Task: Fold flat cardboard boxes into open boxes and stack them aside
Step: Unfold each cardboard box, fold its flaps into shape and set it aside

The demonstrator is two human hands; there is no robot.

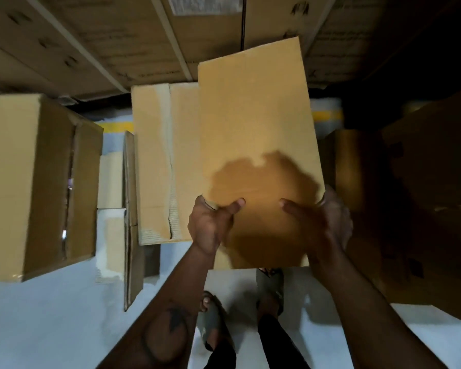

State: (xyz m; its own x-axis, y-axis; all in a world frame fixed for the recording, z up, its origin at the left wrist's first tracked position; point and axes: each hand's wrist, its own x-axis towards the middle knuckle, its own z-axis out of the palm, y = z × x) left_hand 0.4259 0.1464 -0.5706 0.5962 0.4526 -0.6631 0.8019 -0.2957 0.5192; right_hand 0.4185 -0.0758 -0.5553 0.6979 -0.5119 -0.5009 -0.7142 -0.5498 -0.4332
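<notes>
Cardboard fills the room: big closed boxes [37, 182] stand around me on the pale floor [51, 328]. Before my chest I hold one flat box [256, 134], its long axis pointing away from me. Both hands grip its near end, left hand [210, 225] and right hand [325, 225], equally close, thumbs on top.

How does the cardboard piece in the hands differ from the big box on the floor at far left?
The held flat cardboard is a thin collapsed sheet; the left box is a full three-dimensional carton. The flat cardboard is gripped by the left hand and right hand; the left box is untouched. Both are plain brown.
</notes>
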